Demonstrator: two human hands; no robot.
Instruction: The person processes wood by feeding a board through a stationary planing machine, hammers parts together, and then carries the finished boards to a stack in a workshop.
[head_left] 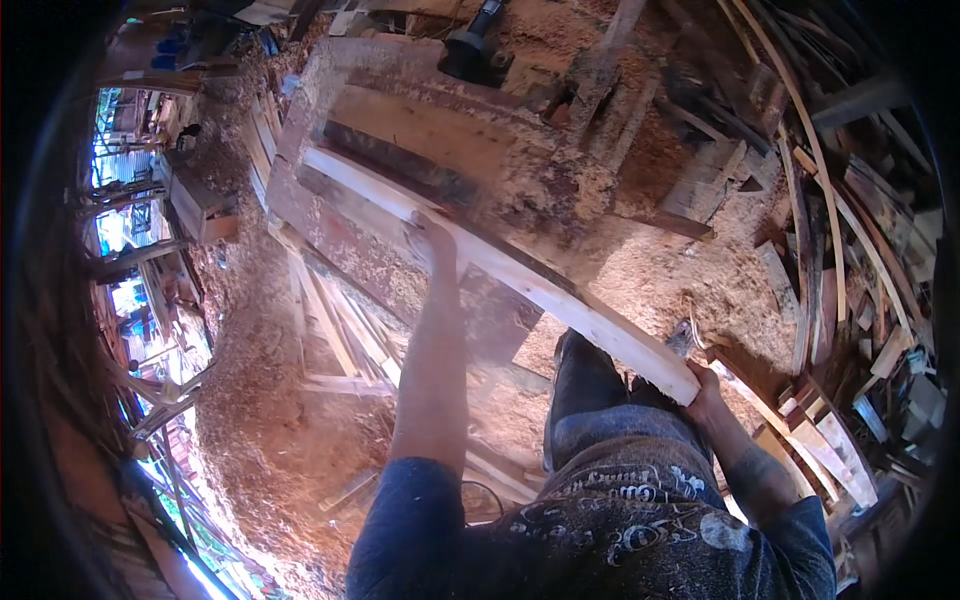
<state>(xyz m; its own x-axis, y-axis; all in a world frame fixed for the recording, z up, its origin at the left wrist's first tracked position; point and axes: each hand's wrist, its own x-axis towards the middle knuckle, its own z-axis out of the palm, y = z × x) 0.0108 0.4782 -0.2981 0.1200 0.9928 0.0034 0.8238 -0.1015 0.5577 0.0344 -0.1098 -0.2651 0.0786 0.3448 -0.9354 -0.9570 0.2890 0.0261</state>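
Note:
A long, pale wooden plank (560,300) runs slantwise from the far left down to the near right. Its far part lies over a dusty, reddish-brown work table (385,62), alongside a dark strip set in the surface. My left hand (436,240) grips the plank partway along, its fingers at the near side; some of them are blurred. At the plank's near right end, close to my hip, my right hand (708,390) is wrapped round the wood. That end sticks out past the table, in front of my legs.
Sawdust (660,265) covers the floor and much of the table. A black, cylindrical tool or motor part (472,50) stands at the table's far edge. Loose wooden strips (340,320) lie to the left below the table. Scrap wood (830,220) is piled along the right.

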